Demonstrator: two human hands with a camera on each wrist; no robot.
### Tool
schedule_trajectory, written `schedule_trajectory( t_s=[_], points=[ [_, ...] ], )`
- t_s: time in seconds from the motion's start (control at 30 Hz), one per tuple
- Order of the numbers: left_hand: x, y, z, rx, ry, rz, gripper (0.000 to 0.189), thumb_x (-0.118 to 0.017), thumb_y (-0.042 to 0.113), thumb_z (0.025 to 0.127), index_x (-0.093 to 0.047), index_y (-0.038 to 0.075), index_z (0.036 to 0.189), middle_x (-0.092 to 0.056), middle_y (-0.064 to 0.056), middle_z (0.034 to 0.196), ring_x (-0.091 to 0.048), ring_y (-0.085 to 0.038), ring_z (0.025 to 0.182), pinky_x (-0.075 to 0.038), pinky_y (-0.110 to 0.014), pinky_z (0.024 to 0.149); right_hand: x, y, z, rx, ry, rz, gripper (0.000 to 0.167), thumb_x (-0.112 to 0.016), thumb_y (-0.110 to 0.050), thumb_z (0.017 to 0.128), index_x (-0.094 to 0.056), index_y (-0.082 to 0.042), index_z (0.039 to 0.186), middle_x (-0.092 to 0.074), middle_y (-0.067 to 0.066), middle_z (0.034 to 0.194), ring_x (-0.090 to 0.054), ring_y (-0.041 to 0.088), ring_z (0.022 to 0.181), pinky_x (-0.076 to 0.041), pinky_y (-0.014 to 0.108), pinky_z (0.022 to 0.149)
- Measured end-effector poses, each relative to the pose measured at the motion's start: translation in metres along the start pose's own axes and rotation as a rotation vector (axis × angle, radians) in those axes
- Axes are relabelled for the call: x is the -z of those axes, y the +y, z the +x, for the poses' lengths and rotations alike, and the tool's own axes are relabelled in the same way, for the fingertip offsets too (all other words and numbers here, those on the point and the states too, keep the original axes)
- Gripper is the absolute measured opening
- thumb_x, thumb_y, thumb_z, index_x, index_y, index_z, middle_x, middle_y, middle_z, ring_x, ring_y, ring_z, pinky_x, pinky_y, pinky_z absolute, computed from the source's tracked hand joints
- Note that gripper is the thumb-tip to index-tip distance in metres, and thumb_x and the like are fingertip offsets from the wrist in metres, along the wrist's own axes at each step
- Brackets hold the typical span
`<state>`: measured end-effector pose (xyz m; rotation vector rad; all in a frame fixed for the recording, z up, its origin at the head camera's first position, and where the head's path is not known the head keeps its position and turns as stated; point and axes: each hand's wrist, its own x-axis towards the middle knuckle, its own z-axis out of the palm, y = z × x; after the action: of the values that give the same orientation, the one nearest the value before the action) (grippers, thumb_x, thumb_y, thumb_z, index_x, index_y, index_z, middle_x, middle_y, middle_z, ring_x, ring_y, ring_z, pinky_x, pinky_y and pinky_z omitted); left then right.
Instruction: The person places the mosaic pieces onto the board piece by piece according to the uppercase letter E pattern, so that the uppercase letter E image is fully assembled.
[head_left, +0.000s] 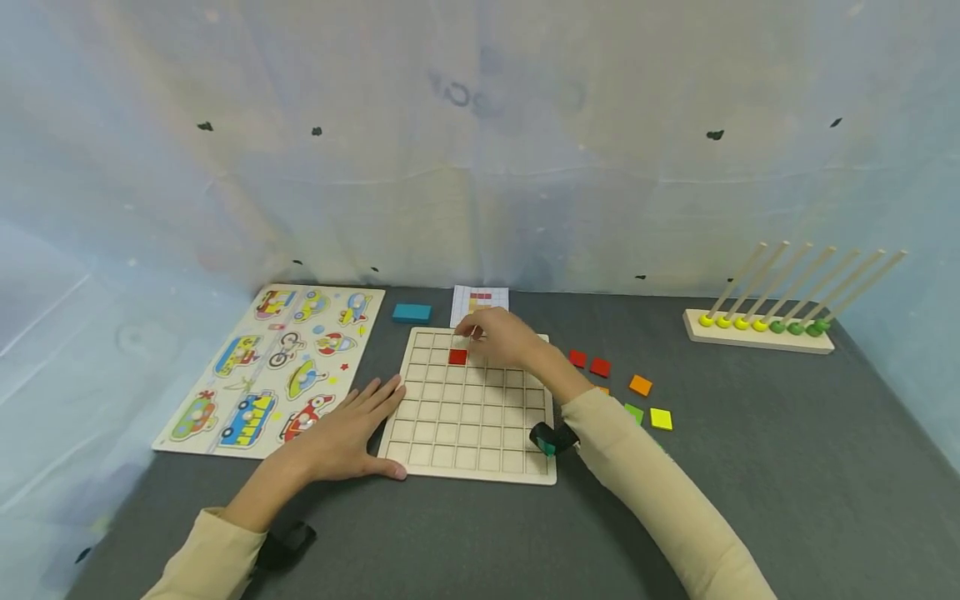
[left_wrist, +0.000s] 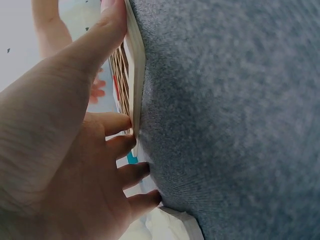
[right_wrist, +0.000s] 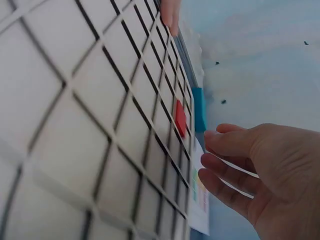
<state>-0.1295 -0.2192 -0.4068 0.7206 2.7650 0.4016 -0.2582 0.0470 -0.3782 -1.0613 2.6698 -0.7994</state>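
Observation:
A light wooden board (head_left: 446, 434) with a grid of square cells lies on the dark cloth. One red square tile (head_left: 457, 357) sits in a cell near its far left part. Just right of that tile, my right hand (head_left: 498, 336) hovers over the far edge of the board; in the right wrist view its fingers (right_wrist: 227, 182) are loosely bent with nothing visible between them. My left hand (head_left: 341, 437) has its fingers spread along the board's left side, with the thumb at the near left corner. Behind the right hand is a printed pattern card (head_left: 461, 300), partly hidden.
Right of the board lie loose red tiles (head_left: 600, 367), an orange tile (head_left: 641, 385), a yellow tile (head_left: 661, 419) and a green tile partly behind the sleeve. A blue block (head_left: 412, 313) and a vehicle puzzle board (head_left: 247, 358) are left; a bead rack (head_left: 757, 333) stands far right.

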Motion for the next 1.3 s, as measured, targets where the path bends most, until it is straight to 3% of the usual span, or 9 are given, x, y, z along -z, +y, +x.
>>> schedule_trajectory(
  t_s=[0.17, 0.5, 0.9, 1.3],
  points=[
    [0.001, 0.0, 0.0, 0.002, 0.001, 0.006, 0.117, -0.064, 0.076, 0.073, -0.021, 0.007, 0.157, -0.014, -0.012, 0.163, -0.011, -0.04, 0.148, -0.015, -0.06, 0.117, 0.023, 0.011, -0.02, 0.013, 0.027, -0.012, 0.029, -0.065, -0.002, 0.093, -0.067, 0.0, 0.122, -0.068, 0.012, 0.115, -0.064, 0.025, 0.102, -0.053, 0.034, 0.087],
    [-0.001, -0.001, 0.0, -0.009, 0.019, -0.008, 0.117, -0.065, 0.076, 0.072, -0.022, 0.007, 0.156, -0.015, -0.012, 0.163, -0.013, -0.041, 0.148, -0.016, -0.061, 0.116, 0.056, 0.054, -0.064, -0.105, 0.102, 0.032, 0.032, -0.066, -0.003, 0.092, -0.065, 0.001, 0.124, -0.066, 0.014, 0.12, -0.062, 0.028, 0.107, -0.052, 0.042, 0.091],
    [0.0, 0.0, 0.0, 0.014, -0.007, -0.001, 0.119, -0.065, 0.078, 0.071, -0.022, 0.006, 0.156, -0.014, -0.013, 0.163, -0.012, -0.041, 0.148, -0.015, -0.061, 0.116, 0.055, 0.082, -0.107, -0.17, 0.046, -0.062, 0.033, -0.071, -0.004, 0.089, -0.067, 0.0, 0.121, -0.069, 0.014, 0.112, -0.066, 0.027, 0.097, -0.055, 0.042, 0.084],
    [0.0, 0.0, 0.0, -0.023, 0.027, -0.034, 0.118, -0.067, 0.073, 0.072, -0.024, 0.002, 0.155, -0.016, -0.016, 0.162, -0.014, -0.044, 0.146, -0.016, -0.063, 0.115, 0.044, 0.091, -0.113, -0.169, 0.044, -0.046, 0.033, -0.072, -0.005, 0.088, -0.067, -0.002, 0.121, -0.068, 0.011, 0.112, -0.064, 0.026, 0.101, -0.054, 0.043, 0.087]
  ],
)
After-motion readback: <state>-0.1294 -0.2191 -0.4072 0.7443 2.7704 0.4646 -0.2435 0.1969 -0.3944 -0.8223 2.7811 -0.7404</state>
